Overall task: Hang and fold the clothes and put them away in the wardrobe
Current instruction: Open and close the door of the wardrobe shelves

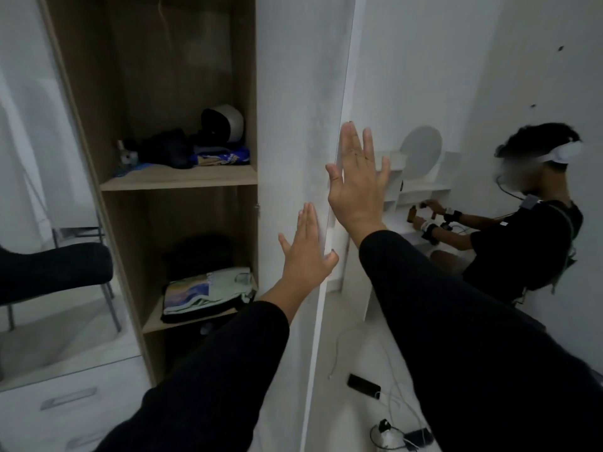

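Now | left hand (305,252), right hand (354,187) flat-fingered on wardrobe door (293,125) edge

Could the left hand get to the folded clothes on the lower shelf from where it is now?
Probably yes. The left hand lies flat on the open wardrobe door, with the folded clothes just left and below on the lower shelf; the compartment's front stands open, nothing between.
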`<state>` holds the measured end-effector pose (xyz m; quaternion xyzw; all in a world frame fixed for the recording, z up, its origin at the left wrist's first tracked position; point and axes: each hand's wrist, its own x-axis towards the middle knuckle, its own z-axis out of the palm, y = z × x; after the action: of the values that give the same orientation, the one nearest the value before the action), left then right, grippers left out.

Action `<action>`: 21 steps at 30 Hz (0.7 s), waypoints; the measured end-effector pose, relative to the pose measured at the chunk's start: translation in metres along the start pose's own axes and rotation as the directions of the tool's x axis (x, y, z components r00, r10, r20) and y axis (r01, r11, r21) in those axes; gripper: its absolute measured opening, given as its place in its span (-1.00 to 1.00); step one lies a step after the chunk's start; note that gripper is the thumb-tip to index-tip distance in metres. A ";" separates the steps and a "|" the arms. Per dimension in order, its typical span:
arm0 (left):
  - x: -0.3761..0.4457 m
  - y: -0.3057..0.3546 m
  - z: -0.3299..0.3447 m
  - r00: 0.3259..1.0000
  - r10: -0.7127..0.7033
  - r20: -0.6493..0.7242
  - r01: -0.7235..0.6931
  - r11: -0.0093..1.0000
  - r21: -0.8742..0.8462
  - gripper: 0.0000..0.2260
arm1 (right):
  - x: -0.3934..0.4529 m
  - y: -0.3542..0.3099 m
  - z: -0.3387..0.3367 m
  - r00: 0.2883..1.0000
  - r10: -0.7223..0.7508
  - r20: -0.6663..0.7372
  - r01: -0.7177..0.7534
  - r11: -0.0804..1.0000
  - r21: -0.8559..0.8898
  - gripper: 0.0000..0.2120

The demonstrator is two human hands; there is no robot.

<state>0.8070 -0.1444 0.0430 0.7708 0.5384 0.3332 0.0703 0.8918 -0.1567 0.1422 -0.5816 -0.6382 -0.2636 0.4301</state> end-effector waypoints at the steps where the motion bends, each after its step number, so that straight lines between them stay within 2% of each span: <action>1: -0.004 -0.007 -0.007 1.000 0.015 0.002 -0.015 1.000 0.014 -0.15 | -0.002 -0.010 0.001 1.000 -0.005 -0.008 0.005 1.000 0.019 -0.47; 5: -0.023 -0.045 -0.038 0.997 0.071 -0.004 -0.071 0.995 0.067 -0.17 | -0.007 -0.055 0.006 0.999 -0.022 0.025 0.021 0.998 0.061 -0.41; 9: -0.042 -0.088 -0.070 0.994 0.101 -0.045 -0.098 0.992 0.076 -0.21 | -0.009 -0.106 0.016 0.996 -0.077 0.043 0.073 0.993 0.089 -0.45; 14: -0.062 -0.139 -0.115 0.986 0.130 -0.107 -0.112 0.980 0.162 -0.18 | -0.009 -0.174 0.038 0.994 -0.074 0.082 0.061 0.986 0.156 -0.43; 18: -0.068 -0.183 -0.145 0.988 0.075 -0.133 -0.040 0.969 0.245 -0.29 | -0.017 -0.227 0.064 0.989 -0.056 0.140 0.018 0.966 0.258 -0.44; 21: -0.067 -0.215 -0.158 0.989 0.023 -0.149 0.023 0.953 0.303 -0.26 | -0.021 -0.252 0.085 0.972 -0.066 0.224 0.008 0.969 0.247 -0.47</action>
<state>0.5324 -0.1548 0.0347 0.7451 0.5870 0.3037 -0.0901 0.6258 -0.1430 0.1236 -0.5388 -0.7222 -0.1216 0.4163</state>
